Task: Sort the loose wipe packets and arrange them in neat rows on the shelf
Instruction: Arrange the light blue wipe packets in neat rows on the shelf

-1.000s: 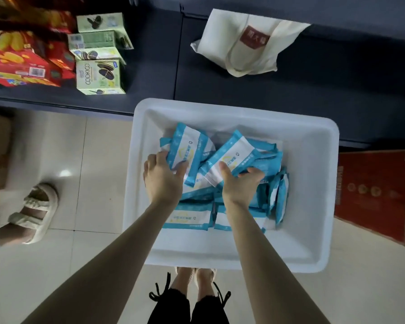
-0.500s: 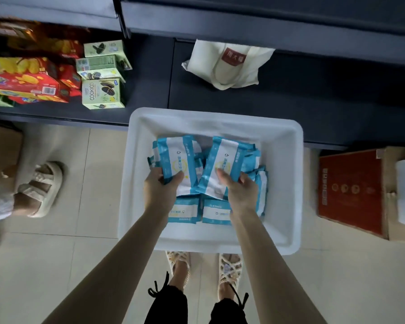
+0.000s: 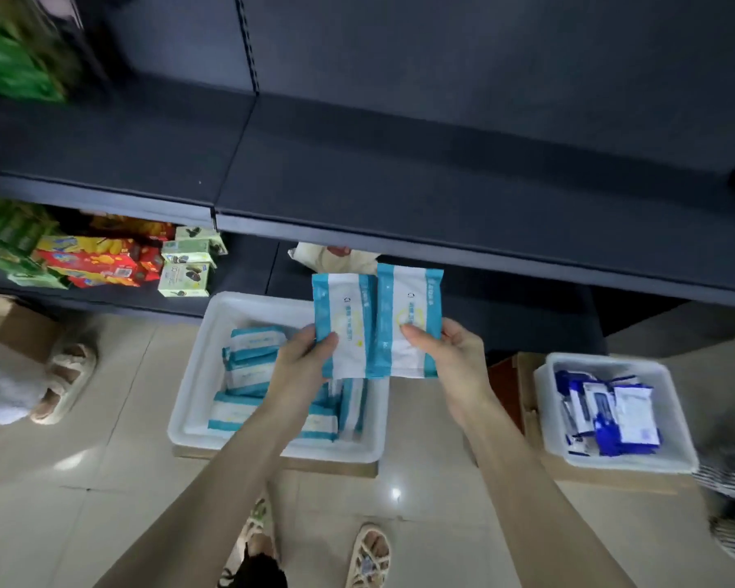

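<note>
Left packet (image 3: 343, 328) and right packet (image 3: 409, 320), both blue-white wipes, are held upright with side edges touching, above the far-right corner of the white bin (image 3: 196, 375). Left packet is pinched low by the left hand (image 3: 304, 358), right packet by the right hand (image 3: 448, 354), thumbs laid on the fronts. Loose packets (image 3: 251, 348) are piled inside the bin. Dark shelf (image 3: 399, 176) is seen beyond the bin. A second bin (image 3: 633, 462) of dark-blue packets (image 3: 607, 413) is set right of it, apart.

Both bare forearms stretched forward, left hand (image 3: 303, 362) pinching left packet (image 3: 349, 316), right hand (image 3: 455, 354) pinching right packet (image 3: 412, 307), thumbs on top
</note>
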Demonstrator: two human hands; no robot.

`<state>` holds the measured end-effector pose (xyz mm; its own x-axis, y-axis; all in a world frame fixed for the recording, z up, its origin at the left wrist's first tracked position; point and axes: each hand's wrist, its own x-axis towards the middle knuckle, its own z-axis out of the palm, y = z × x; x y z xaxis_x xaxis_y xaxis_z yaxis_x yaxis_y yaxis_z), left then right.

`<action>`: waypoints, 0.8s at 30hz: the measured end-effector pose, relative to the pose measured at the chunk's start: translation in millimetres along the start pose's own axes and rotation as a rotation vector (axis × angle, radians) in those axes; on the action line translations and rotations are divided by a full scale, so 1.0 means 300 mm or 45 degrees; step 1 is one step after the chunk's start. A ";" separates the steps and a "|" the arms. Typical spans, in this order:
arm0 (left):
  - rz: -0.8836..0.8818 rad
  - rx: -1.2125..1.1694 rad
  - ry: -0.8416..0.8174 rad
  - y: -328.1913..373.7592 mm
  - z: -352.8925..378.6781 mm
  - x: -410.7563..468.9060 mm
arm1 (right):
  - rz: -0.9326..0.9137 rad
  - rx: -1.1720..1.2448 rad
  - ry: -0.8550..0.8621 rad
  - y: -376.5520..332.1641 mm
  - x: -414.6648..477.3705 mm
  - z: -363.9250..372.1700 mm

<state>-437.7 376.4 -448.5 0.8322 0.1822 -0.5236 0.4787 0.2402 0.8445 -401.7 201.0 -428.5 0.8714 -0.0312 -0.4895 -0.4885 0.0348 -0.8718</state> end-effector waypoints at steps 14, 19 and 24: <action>0.740 -0.087 -0.055 0.869 0.228 -0.224 | -0.654 0.010 -0.169 -0.891 -0.185 -0.068; 0.794 -0.306 -0.206 1.078 0.243 -0.189 | -0.825 0.036 -0.150 -1.096 -0.160 -0.017; 0.805 -0.367 -0.306 1.215 0.254 -0.111 | -0.894 0.077 -0.137 -1.216 -0.096 0.026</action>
<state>-269.7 385.2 -114.7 0.9792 0.1630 0.1209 -0.1782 0.4060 0.8963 -248.3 196.9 -96.3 0.9804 0.0319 0.1942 0.1903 0.0984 -0.9768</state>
